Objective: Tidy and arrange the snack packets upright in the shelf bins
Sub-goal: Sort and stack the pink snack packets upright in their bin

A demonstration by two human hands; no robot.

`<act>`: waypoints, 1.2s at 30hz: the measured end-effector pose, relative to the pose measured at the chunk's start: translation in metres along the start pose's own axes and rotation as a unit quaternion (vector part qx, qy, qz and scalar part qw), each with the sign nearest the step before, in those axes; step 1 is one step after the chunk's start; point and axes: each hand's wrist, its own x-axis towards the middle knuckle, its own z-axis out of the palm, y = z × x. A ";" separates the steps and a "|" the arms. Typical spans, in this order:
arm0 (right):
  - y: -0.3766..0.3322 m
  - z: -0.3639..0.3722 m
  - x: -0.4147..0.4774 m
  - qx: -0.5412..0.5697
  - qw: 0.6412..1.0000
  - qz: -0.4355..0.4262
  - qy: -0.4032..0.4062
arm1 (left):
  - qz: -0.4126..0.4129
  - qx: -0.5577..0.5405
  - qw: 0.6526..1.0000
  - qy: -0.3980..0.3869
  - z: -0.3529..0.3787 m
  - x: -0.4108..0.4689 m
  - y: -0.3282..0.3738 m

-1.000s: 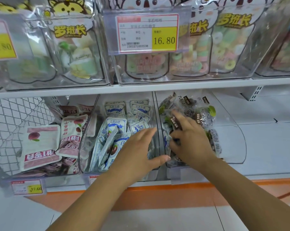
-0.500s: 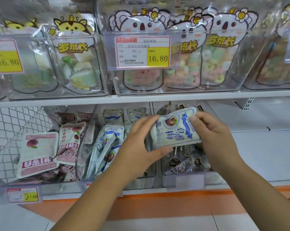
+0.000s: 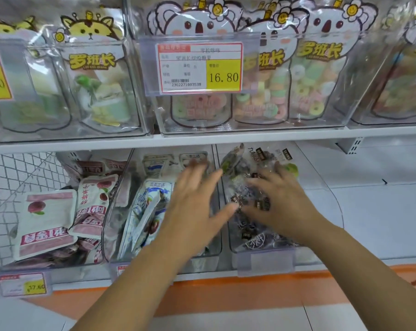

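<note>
The left hand point(image 3: 192, 211) hovers with its fingers spread, holding nothing, over the blue-white packets point(image 3: 152, 199) in the middle bin point(image 3: 202, 261). The right hand point(image 3: 283, 204), equally empty and spread, is over the dark packets point(image 3: 252, 237) in the right bin point(image 3: 331, 211).

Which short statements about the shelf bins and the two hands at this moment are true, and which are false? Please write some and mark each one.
1. The price tag on the upper shelf reads 16.80. True.
2. The left hand grips a blue-and-white packet. False: its fingers are spread and hold nothing, in front of the middle bin.
3. The right hand reaches over the dark packets in the right bin. True.
4. The pink-and-white packets in the left bin stand neatly upright. False: they lie tilted and heaped.
</note>
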 end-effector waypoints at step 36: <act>-0.006 -0.007 0.042 -0.147 0.978 -0.138 -0.054 | 0.065 0.002 0.992 -0.103 0.013 0.002 -0.013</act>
